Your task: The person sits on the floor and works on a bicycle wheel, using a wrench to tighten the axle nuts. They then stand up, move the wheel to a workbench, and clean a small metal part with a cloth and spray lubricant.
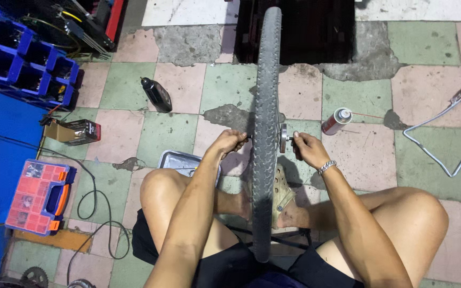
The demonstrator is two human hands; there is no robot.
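I held one bicycle wheel (265, 133) upright between my knees, its edge toward me, so it showed mostly as a narrow band of grey knobbly tyre running from near my lap up toward the dark doorway. The tread looked dusty and worn. At the hub, a small metal disc stuck out on the right side of the wheel.

My left hand (229, 143) was clenched around the axle end on the left of the hub, fingers curled tight. My right hand (308, 148), a metal bracelet on its wrist, gripped the axle end just beside the disc on the other side.

On the tiled floor (182, 85) I could count one metal tray (180, 160) by my left knee, one dark bottle (156, 95) lying further off, one red spray can (336, 121) with a white cap to the right, one orange-and-blue parts box (37, 196) at the left, one small cardboard box (73, 132), and one bent wire frame (449, 136) at the far right.
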